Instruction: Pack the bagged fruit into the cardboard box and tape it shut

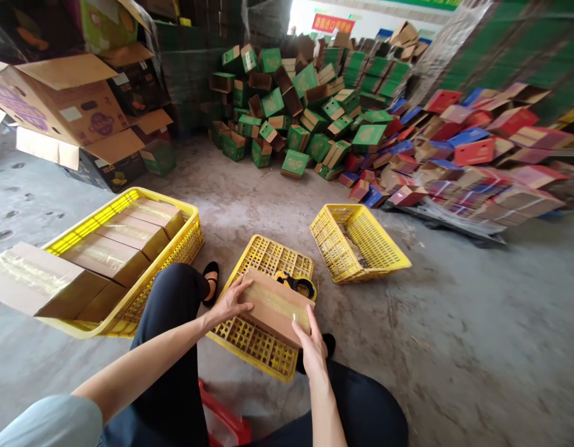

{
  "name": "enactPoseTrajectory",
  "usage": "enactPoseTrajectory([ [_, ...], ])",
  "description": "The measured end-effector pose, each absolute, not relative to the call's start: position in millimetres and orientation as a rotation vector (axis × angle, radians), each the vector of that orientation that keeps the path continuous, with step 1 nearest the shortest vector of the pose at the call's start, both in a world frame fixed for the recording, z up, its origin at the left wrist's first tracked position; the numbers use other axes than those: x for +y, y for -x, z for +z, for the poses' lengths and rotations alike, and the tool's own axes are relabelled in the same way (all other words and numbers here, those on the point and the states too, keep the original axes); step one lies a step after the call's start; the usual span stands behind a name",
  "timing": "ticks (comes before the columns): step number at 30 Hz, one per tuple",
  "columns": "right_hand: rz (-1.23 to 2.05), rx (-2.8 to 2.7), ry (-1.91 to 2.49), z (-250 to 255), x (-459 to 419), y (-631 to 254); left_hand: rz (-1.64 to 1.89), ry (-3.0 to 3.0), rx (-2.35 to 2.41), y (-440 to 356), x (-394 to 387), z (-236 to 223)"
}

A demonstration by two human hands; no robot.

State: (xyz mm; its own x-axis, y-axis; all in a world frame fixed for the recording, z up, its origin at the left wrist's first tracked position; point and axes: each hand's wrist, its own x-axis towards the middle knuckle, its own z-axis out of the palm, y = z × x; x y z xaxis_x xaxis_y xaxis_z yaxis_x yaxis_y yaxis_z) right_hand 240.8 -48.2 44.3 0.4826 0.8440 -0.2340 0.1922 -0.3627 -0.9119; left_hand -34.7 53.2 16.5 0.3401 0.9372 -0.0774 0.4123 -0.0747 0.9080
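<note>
Between my two hands is a brown cardboard box with a strip of clear tape along its top. My left hand grips the box's left end, fingers at the far edge and thumb on top. The right end is held by my right hand, thumb on the top face and fingers along the side. Beneath the box lies an upturned yellow plastic crate with a gridded base. A yellow and black tape dispenser rests on that crate, just beyond the box and partly hidden by it.
At left, a yellow crate holds several taped boxes. Another yellow crate stands on the right. Large cartons are stacked at back left. Heaps of green boxes and red-and-blue boxes spread across the back. A red stool is below me.
</note>
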Motion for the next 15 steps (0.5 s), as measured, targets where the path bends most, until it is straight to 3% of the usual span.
enactPoseTrajectory([
  [15, 0.668, -1.149, 2.038, 14.4, -47.4, -242.2, 0.744, -1.646, 1.209, 31.7, 52.8, 12.0],
])
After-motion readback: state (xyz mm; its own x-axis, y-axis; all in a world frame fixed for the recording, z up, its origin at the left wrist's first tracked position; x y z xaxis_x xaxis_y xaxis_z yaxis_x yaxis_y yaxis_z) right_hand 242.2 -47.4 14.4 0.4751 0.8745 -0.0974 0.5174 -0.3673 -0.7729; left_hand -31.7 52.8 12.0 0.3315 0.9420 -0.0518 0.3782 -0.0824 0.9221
